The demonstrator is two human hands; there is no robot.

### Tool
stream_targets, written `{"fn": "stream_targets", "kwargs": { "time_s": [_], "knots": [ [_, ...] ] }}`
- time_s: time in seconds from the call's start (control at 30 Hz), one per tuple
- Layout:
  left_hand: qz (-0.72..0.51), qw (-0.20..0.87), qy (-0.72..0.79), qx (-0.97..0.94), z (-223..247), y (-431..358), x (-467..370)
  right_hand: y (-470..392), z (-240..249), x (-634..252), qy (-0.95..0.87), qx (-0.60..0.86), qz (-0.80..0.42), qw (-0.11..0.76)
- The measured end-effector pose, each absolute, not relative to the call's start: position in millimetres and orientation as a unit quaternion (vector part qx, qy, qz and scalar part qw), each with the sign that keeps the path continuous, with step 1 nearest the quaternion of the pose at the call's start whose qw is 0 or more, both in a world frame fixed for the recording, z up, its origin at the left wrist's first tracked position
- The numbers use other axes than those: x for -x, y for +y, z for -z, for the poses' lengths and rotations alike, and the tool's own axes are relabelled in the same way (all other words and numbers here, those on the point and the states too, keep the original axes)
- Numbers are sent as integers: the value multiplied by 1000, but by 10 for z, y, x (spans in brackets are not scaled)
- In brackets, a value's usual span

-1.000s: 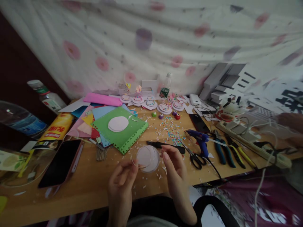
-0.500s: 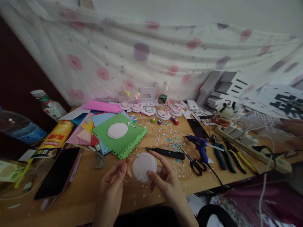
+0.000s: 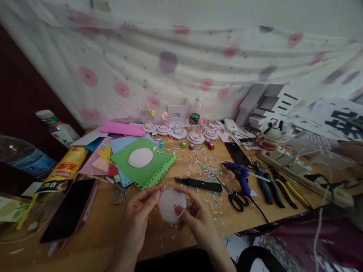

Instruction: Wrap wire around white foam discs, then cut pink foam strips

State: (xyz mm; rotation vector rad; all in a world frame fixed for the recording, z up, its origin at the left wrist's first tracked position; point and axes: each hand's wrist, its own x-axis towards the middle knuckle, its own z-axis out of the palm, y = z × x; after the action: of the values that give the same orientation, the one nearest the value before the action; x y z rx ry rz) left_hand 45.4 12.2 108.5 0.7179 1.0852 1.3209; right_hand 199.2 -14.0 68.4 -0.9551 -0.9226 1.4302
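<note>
A round white disc (image 3: 170, 202) is held up near the table's front edge, between my two hands. My right hand (image 3: 197, 213) grips its right side, with the thumb on its face and the fingers behind. At its left edge, my left hand (image 3: 143, 209) has thumb and fingertips pinched on a thin, pale ring or strip that curves around the disc. Just behind the disc lies a black craft knife (image 3: 200, 184). Black scissors (image 3: 236, 200) and a blue glue gun (image 3: 239, 174) rest to the right.
Green sheet (image 3: 153, 172) with white ovals, back left; black phone (image 3: 70, 211), left. Small decorated discs (image 3: 195, 136) stand at the back. Pliers (image 3: 270, 187) and a power strip (image 3: 306, 177) are right. Another person's blurred hand (image 3: 353, 149) is at the far right.
My left hand has moved up and closer to the disc's left edge. The thin strip now lies nearer the disc's rim. The disc has tilted slightly and sits a little lower.
</note>
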Motion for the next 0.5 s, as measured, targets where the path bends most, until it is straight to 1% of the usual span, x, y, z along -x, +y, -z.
{"fn": "stream_targets", "kwargs": {
  "time_s": [0.1, 0.3, 0.4, 0.5],
  "knots": [
    [-569, 560, 502, -333, -983, 165, -410, -118, -669, -2006, -378, 409, -608, 566],
    [-565, 519, 516, -380, -525, 194, -322, -51, -568, -1975, -329, 388, -627, 590],
    [-559, 532, 484, -413, -398, 93, -420, -29, -496, -1931, -322, 358, -632, 607],
    [-521, 550, 480, -443, -370, 10, -481, -31, -452, -1899, -330, 342, -644, 600]
  ]
}}
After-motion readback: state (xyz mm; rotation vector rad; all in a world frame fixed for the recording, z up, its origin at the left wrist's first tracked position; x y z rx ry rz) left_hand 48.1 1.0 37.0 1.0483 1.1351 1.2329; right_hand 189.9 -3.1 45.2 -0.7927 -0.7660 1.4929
